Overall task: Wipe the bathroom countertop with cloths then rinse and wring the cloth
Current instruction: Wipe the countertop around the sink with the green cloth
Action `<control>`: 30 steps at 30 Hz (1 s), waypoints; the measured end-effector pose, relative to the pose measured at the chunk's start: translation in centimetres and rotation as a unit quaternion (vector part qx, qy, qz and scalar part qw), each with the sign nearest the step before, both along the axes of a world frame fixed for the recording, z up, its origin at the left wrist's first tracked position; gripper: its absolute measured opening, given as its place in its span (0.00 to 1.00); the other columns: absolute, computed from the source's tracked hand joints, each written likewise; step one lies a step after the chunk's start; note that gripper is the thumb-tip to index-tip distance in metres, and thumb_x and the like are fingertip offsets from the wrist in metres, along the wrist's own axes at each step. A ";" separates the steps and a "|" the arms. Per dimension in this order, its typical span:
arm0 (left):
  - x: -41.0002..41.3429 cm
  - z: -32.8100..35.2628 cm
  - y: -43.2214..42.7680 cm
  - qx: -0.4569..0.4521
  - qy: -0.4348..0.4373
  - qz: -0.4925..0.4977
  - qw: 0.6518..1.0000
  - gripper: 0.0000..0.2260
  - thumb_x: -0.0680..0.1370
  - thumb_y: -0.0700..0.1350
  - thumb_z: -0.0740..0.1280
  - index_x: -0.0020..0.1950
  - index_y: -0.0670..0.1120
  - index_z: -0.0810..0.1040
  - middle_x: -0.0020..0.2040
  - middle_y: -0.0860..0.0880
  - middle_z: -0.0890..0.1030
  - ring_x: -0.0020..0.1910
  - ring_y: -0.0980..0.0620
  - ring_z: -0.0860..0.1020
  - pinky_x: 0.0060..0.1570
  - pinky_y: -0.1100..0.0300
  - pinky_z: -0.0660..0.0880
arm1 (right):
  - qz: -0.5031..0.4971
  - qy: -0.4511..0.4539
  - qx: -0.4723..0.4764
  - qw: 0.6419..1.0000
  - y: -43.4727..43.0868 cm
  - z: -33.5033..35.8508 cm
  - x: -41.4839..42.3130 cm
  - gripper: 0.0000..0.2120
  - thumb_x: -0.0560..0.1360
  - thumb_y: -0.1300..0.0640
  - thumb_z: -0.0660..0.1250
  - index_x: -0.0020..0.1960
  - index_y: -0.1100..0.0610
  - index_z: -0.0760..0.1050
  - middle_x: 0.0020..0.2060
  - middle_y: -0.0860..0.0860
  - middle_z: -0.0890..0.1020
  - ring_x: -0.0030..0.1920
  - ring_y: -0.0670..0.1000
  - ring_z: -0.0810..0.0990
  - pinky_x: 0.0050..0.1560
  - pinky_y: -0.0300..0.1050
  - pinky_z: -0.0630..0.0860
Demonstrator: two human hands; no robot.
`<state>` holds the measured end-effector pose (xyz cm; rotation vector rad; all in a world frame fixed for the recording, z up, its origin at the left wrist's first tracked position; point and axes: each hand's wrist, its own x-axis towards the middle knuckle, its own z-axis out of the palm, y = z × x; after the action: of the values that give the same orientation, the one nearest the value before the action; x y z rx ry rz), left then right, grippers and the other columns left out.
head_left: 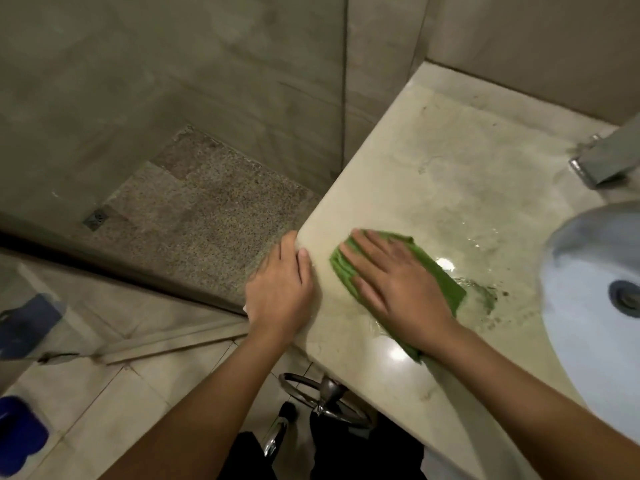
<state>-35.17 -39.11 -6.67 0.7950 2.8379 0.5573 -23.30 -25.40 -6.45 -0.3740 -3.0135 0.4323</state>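
Nearest, at lower centre, both hands work the wet counter spanning the right: left hand curls over its corner, likely bracing, while right hand presses flat, fingers spread, on the green cloth, wiping.

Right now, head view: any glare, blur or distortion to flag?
Head view: dim, greenish light; two glare spots on the wet countertop beside the green cloth; right hand slightly soft; blue items at the left edge blurred; wide-angle bend in the countertop's edges.
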 end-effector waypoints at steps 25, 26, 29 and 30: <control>0.2 0.7 -1.1 0.071 -0.020 -0.002 0.997 0.18 0.81 0.47 0.56 0.72 0.52 0.66 0.69 0.55 0.71 0.65 0.54 0.70 0.61 0.58 0.66 | -0.046 0.008 -0.024 0.999 1.3 -0.4 3.6 0.25 0.79 0.42 0.42 0.74 0.45 0.55 0.73 0.46 0.57 0.74 0.48 0.54 0.73 0.48 0.49; -0.1 0.7 -1.6 0.074 -0.027 -0.028 0.997 0.19 0.81 0.45 0.56 0.72 0.51 0.66 0.70 0.54 0.70 0.67 0.54 0.69 0.63 0.57 0.66 | -0.047 0.009 -0.024 0.999 1.4 -0.5 3.9 0.25 0.79 0.42 0.42 0.74 0.45 0.55 0.73 0.46 0.57 0.74 0.48 0.54 0.72 0.47 0.49; -1.5 0.7 -3.7 0.112 -0.034 -0.044 0.992 0.20 0.81 0.41 0.57 0.73 0.49 0.65 0.71 0.51 0.69 0.68 0.53 0.68 0.66 0.53 0.66 | -0.064 0.026 -0.013 0.998 1.5 -0.4 3.6 0.24 0.80 0.44 0.44 0.74 0.47 0.59 0.73 0.48 0.60 0.73 0.50 0.57 0.71 0.48 0.50; -2.1 0.6 -4.5 0.132 -0.037 -0.023 0.990 0.19 0.81 0.41 0.57 0.72 0.48 0.66 0.70 0.50 0.70 0.67 0.52 0.69 0.66 0.53 0.66 | -0.077 0.032 -0.013 0.996 1.2 -0.4 3.0 0.24 0.80 0.45 0.45 0.73 0.49 0.61 0.73 0.50 0.62 0.73 0.52 0.59 0.72 0.49 0.51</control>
<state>-37.22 -43.59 -6.06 0.8595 2.7048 0.9490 -20.29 -24.20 -6.86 -0.5770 -2.8931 0.4629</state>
